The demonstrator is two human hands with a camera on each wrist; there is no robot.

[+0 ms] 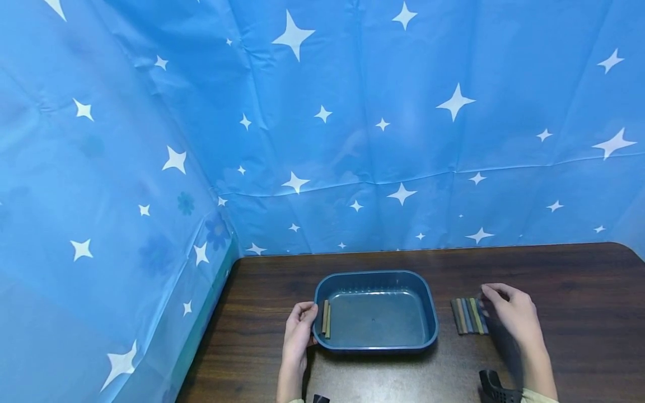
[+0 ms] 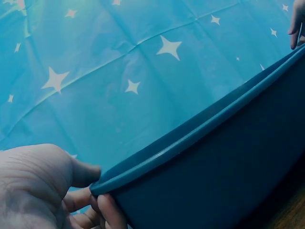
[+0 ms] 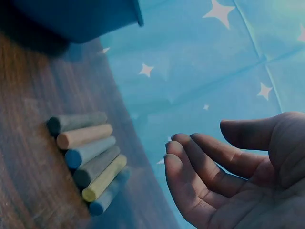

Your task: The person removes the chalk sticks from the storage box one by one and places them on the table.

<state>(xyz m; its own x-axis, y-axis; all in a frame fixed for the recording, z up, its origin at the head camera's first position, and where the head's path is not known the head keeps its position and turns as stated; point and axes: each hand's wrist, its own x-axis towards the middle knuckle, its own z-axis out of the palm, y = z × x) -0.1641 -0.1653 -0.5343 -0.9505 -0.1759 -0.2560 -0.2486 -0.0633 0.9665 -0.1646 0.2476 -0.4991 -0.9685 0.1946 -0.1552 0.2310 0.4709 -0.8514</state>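
Note:
A blue plastic basin [image 1: 375,349] stands on the table, its left rim pinched between the thumb and fingers of my left hand [image 1: 298,331]. Inside it, two chalk sticks [image 1: 328,321] lie side by side along the left wall. To the right of the basin, several coloured chalk sticks [image 1: 467,316] lie in a tidy row, among them a yellow one [image 3: 105,179] and an orange one [image 3: 85,136]. My right hand [image 1: 516,313] hovers just right of that row. Its fingers are loosely bent, thumb apart, with nothing between them in the right wrist view.
The dark wooden table [image 1: 579,302] backs onto a blue curtain [image 1: 353,151] with white stars, which also hangs along the left side. A black wrist device [image 1: 496,387] shows below my right hand at the bottom edge.

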